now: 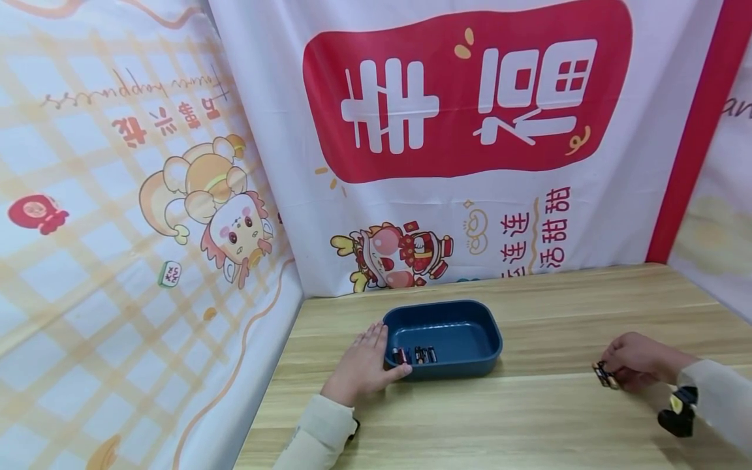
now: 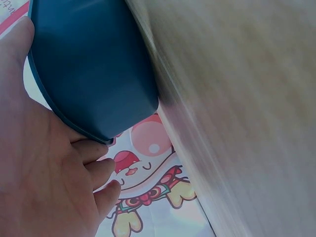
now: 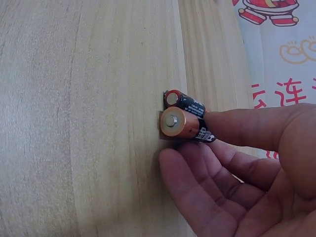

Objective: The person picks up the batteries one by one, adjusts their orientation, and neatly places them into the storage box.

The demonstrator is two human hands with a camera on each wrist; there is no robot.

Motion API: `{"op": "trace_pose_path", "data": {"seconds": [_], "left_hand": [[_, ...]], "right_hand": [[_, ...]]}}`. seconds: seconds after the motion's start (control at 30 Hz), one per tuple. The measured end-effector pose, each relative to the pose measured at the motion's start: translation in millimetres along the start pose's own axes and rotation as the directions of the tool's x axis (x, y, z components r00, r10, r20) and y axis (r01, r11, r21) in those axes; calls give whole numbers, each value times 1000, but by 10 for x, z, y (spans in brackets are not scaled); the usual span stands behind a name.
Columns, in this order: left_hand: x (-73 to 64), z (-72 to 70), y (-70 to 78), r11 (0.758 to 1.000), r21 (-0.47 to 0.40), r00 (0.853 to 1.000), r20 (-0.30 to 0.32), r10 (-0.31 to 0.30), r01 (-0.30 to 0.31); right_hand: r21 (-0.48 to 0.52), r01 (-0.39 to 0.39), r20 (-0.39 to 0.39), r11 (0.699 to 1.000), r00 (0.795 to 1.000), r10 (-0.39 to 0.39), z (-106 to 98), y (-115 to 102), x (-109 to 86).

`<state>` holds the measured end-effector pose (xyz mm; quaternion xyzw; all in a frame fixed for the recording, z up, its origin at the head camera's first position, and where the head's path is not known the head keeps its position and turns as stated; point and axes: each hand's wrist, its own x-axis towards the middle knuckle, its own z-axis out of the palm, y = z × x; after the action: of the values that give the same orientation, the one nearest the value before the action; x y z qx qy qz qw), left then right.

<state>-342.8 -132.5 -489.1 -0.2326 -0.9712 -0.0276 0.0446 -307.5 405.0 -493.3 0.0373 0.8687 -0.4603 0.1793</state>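
A dark blue rectangular box [image 1: 443, 373] stands on the wooden table. My left hand [image 1: 360, 363] rests against its left end, fingers fairly straight along the side and thumb at the front rim. The same hand [image 2: 54, 163] touches the box's wall [image 2: 94, 64] in the left wrist view. Several small batteries [image 1: 424, 355] lie at the left inside the box. Off to the right, my right hand [image 1: 637, 360] pinches batteries with thumb and fingers, close to the tabletop. An orange-and-black battery [image 3: 185, 124] and a thinner black one [image 3: 185, 102] lie side by side there.
The wooden table [image 1: 546, 418] runs under both hands. A white printed cloth [image 1: 470, 215] hangs behind the table, and a checked cloth [image 1: 117, 313] hangs at the left. A black-and-yellow wrist device [image 1: 678, 411] sits at the right sleeve.
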Motion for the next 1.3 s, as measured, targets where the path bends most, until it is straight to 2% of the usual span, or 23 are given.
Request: {"op": "trace_pose_path", "data": {"seconds": [0.57, 1.07, 1.2, 1.3], "left_hand": [[5, 1, 4, 1000, -5, 1000, -12, 2, -3], [-16, 5, 8, 1000, 2, 1000, -12, -1, 1], [-15, -4, 18, 1000, -1, 1000, -11, -4, 4], [-13, -6, 22, 1000, -4, 1000, -4, -6, 6]], "right_hand": [[-102, -11, -38, 995, 999, 7, -44, -78, 25], [-13, 34, -1, 999, 999, -34, -18, -5, 54], [72, 87, 59, 994, 994, -91, -87, 45, 55], [145, 136, 112, 980, 982, -153, -146, 50, 53]]}}
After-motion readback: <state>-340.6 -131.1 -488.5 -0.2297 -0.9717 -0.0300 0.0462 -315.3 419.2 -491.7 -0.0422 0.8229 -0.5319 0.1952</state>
